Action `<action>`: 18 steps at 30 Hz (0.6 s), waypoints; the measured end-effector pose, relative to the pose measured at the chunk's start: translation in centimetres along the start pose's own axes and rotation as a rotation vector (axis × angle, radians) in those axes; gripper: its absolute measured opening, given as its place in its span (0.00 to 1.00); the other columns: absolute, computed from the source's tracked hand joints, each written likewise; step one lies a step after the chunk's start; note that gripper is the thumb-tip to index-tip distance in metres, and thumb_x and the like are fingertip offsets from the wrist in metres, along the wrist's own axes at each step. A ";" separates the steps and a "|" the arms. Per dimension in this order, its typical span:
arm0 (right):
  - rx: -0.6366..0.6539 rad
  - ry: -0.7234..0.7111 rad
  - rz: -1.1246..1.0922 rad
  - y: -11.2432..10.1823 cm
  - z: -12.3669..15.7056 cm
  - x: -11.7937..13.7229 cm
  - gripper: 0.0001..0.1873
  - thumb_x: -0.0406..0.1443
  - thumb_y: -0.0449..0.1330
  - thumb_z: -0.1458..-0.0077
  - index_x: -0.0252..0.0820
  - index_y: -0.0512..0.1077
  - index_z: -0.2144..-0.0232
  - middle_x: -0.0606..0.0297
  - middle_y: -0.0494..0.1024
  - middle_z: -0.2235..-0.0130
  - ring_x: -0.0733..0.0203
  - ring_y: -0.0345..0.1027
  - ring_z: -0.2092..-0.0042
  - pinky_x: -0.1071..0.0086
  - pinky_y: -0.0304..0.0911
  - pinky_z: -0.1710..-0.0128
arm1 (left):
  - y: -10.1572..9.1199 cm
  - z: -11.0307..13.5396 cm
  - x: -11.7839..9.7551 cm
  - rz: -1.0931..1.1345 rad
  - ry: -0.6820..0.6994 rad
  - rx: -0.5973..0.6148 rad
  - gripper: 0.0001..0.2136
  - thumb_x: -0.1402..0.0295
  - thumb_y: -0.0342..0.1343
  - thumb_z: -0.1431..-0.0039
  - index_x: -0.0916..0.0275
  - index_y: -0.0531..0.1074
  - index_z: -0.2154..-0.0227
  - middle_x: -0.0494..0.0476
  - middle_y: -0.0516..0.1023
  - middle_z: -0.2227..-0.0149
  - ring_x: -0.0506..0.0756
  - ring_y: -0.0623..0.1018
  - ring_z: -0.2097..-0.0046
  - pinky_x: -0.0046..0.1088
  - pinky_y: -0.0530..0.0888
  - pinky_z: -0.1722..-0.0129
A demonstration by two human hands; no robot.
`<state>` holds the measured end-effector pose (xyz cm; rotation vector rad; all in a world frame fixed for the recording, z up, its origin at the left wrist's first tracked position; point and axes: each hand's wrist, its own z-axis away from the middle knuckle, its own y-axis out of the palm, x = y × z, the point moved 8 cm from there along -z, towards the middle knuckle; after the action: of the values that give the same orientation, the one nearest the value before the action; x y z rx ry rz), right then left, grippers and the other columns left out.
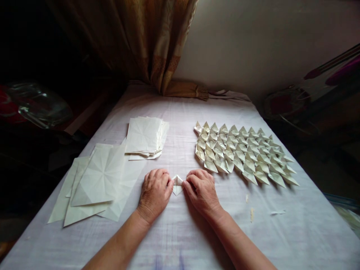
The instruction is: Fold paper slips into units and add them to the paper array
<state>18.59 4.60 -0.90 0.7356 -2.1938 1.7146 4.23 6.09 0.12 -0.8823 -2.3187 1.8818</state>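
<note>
A small folded piece of white paper (177, 186), pointed at top and bottom, lies flat on the cloth-covered table (174, 232) between my hands. My left hand (156, 190) pinches its left side, with the fingers curled. On the right side my right hand (201, 190) grips it in the same way, thumb and fingers closed. The fingertips hide both side corners of the paper. Beyond my right hand stand rows of folded paper boats (239, 150), set close together.
A stack of square papers (143, 135) sits beyond my left hand. Larger creased sheets (98, 176) overlap at the left. A paper scrap (278, 212) and small flakes (251, 215) lie at the right. A curtain (160, 45) hangs at the far edge.
</note>
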 end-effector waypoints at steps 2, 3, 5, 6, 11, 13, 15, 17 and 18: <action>-0.009 0.020 0.016 0.0 -0.1 0.0 0.11 0.38 0.57 0.39 0.43 0.71 0.74 0.64 0.75 0.63 0.58 0.64 0.58 0.63 0.52 0.55 | 0.0 0.0 0.0 -0.004 -0.006 0.003 0.08 0.67 0.50 0.36 0.60 0.69 0.70 0.58 0.75 0.59 0.59 0.70 0.56 0.39 0.66 0.55; -0.013 0.028 0.021 0.0 -0.1 0.0 0.11 0.38 0.57 0.39 0.43 0.71 0.74 0.63 0.75 0.63 0.58 0.64 0.58 0.62 0.52 0.55 | 0.1 0.0 0.0 -0.002 -0.010 0.007 0.08 0.68 0.50 0.36 0.60 0.69 0.70 0.58 0.75 0.59 0.59 0.70 0.56 0.39 0.67 0.55; -0.019 0.038 0.026 0.1 -0.1 0.2 0.12 0.38 0.56 0.39 0.43 0.71 0.74 0.63 0.75 0.64 0.57 0.63 0.58 0.62 0.51 0.56 | 0.2 0.0 0.1 0.003 -0.025 0.012 0.07 0.68 0.50 0.36 0.59 0.69 0.70 0.58 0.75 0.58 0.59 0.70 0.55 0.39 0.67 0.55; -0.023 0.042 0.029 0.0 -0.1 0.3 0.12 0.38 0.56 0.39 0.44 0.70 0.74 0.63 0.75 0.64 0.56 0.63 0.58 0.61 0.51 0.56 | 0.2 0.0 0.2 0.005 -0.034 0.013 0.07 0.67 0.51 0.37 0.59 0.69 0.70 0.58 0.75 0.57 0.60 0.71 0.54 0.39 0.67 0.54; -0.021 0.072 0.039 0.1 -0.1 0.3 0.10 0.38 0.56 0.39 0.43 0.70 0.73 0.62 0.74 0.64 0.55 0.63 0.58 0.61 0.51 0.56 | 0.4 0.1 0.4 0.004 -0.056 0.024 0.05 0.67 0.52 0.37 0.59 0.69 0.68 0.59 0.74 0.54 0.61 0.70 0.52 0.41 0.67 0.52; -0.014 0.086 0.027 0.2 -0.1 0.2 0.06 0.37 0.57 0.40 0.44 0.71 0.69 0.62 0.75 0.63 0.55 0.63 0.57 0.61 0.51 0.55 | 0.5 0.1 0.6 0.014 -0.063 0.038 0.05 0.66 0.52 0.37 0.59 0.69 0.68 0.59 0.74 0.53 0.61 0.70 0.51 0.41 0.67 0.52; -0.009 0.083 0.011 0.4 0.0 0.2 0.05 0.36 0.56 0.40 0.46 0.73 0.65 0.62 0.75 0.60 0.55 0.63 0.56 0.61 0.50 0.53 | 0.7 0.0 0.8 0.029 -0.081 0.055 0.05 0.66 0.53 0.37 0.59 0.69 0.68 0.60 0.73 0.52 0.61 0.70 0.49 0.42 0.67 0.51; -0.009 0.073 0.002 0.6 0.0 0.3 0.07 0.34 0.56 0.39 0.48 0.74 0.64 0.64 0.75 0.59 0.55 0.62 0.54 0.60 0.50 0.52 | 0.8 0.0 1.2 0.040 -0.107 0.065 0.05 0.66 0.54 0.38 0.58 0.69 0.69 0.60 0.72 0.49 0.62 0.68 0.46 0.43 0.66 0.49; -0.009 0.071 0.001 0.7 0.0 0.4 0.08 0.34 0.55 0.39 0.49 0.75 0.65 0.64 0.75 0.58 0.56 0.62 0.53 0.60 0.49 0.51 | 0.8 -0.1 1.4 0.046 -0.118 0.071 0.04 0.66 0.55 0.39 0.58 0.69 0.69 0.60 0.71 0.48 0.62 0.68 0.45 0.44 0.66 0.47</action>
<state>17.88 4.67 -1.32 0.6619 -2.1538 1.7026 3.40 6.87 -1.08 -0.8456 -2.2979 2.0749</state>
